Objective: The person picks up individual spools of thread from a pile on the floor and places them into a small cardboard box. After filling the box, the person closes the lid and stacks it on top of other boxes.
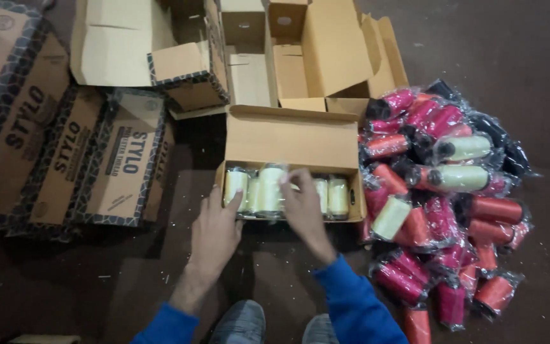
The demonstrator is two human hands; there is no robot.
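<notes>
Two bare hands are working at an open brown cardboard box (pixel 291 141) lying at the centre of the dark brown floor (pixel 510 51). Its raised lid is hiding the back of the box, and the front wall is covering the lower parts of the pale yellow plastic-wrapped thread spools (pixel 337 196) standing in a row inside. The left hand (pixel 214 230) is lying spread, fingertips touching the box's front edge beside the leftmost spool. The right hand (pixel 302 207) is pinching a wrapped spool in the middle of the row; the glare on the film is making the exact grip hard to make out. Blue sleeves and grey shoes (pixel 243 323) are being cut off at six o'clock. At three o'clock a heap of red, pink and cream wrapped spools (pixel 444 191) is lying on the floor, some dark ones half buried. At nine o'clock patterned flat cartons (pixel 65 153) are running out of view, and at twelve o'clock empty opened boxes (pixel 249 57) are overlapping.
</notes>
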